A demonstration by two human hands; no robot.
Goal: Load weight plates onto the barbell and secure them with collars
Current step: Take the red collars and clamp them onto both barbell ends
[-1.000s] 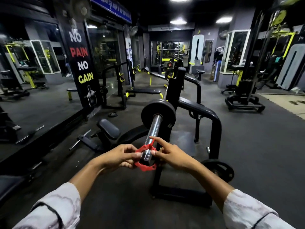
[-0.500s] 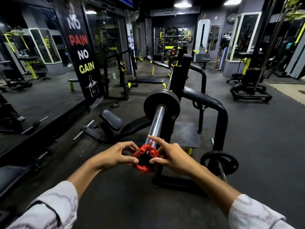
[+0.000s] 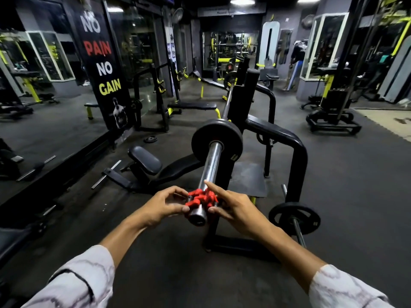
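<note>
A chrome barbell sleeve (image 3: 210,165) points toward me from the bench rack. One black weight plate (image 3: 216,141) sits far up the sleeve against its shoulder. A red collar (image 3: 201,197) is around the sleeve just behind its end cap (image 3: 198,216). My left hand (image 3: 164,205) pinches the collar's left side with thumb and fingers. My right hand (image 3: 235,207) grips the right side, index finger stretched out along the bar. A stretch of bare sleeve separates the collar from the plate.
The black rack frame (image 3: 287,138) curves down on the right, with a spare plate (image 3: 294,217) on its low storage peg. A bench pad (image 3: 145,160) lies to the left. A small plate (image 3: 150,139) lies on the floor near the mirror wall.
The red collar has gone over the sleeve's end; the end cap now shows in front of it. Both hands moved forward with it, and my view dropped and came closer.
</note>
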